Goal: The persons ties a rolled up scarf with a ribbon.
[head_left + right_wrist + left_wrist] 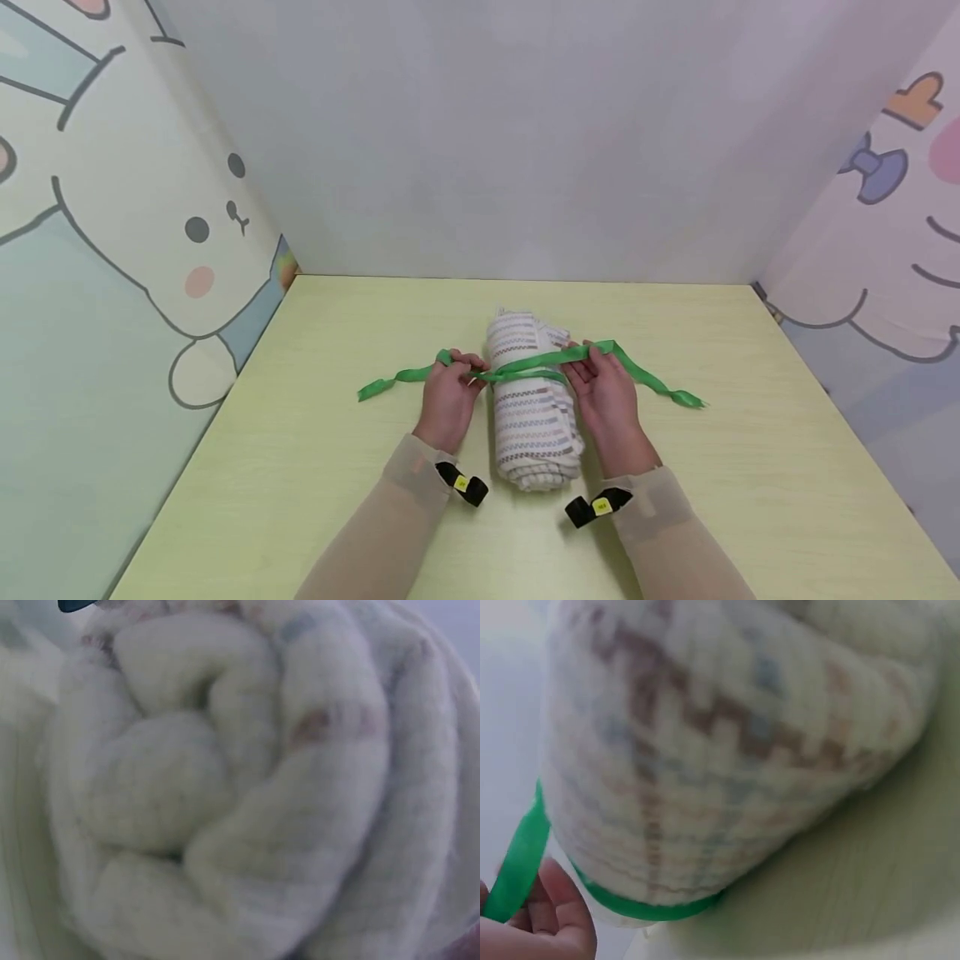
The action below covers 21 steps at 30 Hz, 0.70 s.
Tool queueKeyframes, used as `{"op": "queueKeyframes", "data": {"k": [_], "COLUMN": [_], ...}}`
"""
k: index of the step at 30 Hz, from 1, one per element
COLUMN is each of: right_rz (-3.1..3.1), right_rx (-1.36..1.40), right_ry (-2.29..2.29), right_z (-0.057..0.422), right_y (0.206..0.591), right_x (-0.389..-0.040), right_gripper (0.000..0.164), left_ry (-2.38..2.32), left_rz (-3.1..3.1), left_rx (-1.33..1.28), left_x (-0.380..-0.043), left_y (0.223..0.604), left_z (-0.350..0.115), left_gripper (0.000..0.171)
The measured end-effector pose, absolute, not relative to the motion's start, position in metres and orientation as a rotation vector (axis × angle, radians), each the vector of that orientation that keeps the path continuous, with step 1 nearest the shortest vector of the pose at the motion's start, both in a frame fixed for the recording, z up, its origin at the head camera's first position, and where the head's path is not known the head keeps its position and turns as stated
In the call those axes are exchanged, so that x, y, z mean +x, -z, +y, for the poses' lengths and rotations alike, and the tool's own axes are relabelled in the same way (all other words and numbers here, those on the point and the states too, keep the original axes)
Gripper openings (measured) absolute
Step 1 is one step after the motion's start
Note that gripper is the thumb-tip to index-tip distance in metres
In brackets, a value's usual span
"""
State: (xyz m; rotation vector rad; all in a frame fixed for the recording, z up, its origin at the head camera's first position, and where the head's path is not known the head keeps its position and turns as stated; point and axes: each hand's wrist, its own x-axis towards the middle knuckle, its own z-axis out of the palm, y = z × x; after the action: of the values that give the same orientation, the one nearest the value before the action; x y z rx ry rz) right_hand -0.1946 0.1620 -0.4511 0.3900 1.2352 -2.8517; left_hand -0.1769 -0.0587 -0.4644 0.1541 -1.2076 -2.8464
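A rolled towel (528,425), white with rows of brown, grey and bluish pattern, lies lengthwise between my hands. A green ribbon (536,361) goes round it, its two strands crossing near the towel's left side. My left hand (447,404) pinches the ribbon just left of the towel, and a loose end trails leftward. My right hand (609,406) holds the other length at the towel's right, its tail hanging to the right. The left wrist view shows the towel (705,750) close up, with fingers (568,911) by the ribbon (517,862). The right wrist view is filled by the towel's spiral end (165,780).
The pale yellow-green table (270,467) extends around the towel. A plain whitish wall (480,150) stands behind it. Side panels with cartoon animals (150,208) flank the table. Each wrist carries a small black camera (474,492).
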Motion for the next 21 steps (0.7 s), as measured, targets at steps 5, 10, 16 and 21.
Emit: {"op": "queueKeyframes", "data": {"k": [5, 10, 16, 21], "right_rz": [1.286, 1.306, 1.308, 1.289], "right_rx": [0.338, 0.333, 0.337, 0.352], "right_ry": [2.831, 2.834, 2.835, 2.841], "right_z": [0.162, 0.163, 0.163, 0.163], "right_y": [0.451, 0.450, 0.451, 0.452], "right_x": [-0.194, -0.194, -0.195, -0.195], "right_gripper": [0.022, 0.022, 0.022, 0.025], "left_ry": [2.880, 2.837, 2.799, 2.658], "left_rz": [-1.221, -1.361, -1.429, -1.661], "left_rx": [0.032, -0.027, 0.011, 0.180], "left_x": [-0.175, -0.176, -0.177, -0.176], "left_y": [0.459, 0.457, 0.456, 0.455], "left_z": [-0.066, -0.072, -0.077, -0.082], "left_gripper": [0.033, 0.036, 0.021, 0.017]}}
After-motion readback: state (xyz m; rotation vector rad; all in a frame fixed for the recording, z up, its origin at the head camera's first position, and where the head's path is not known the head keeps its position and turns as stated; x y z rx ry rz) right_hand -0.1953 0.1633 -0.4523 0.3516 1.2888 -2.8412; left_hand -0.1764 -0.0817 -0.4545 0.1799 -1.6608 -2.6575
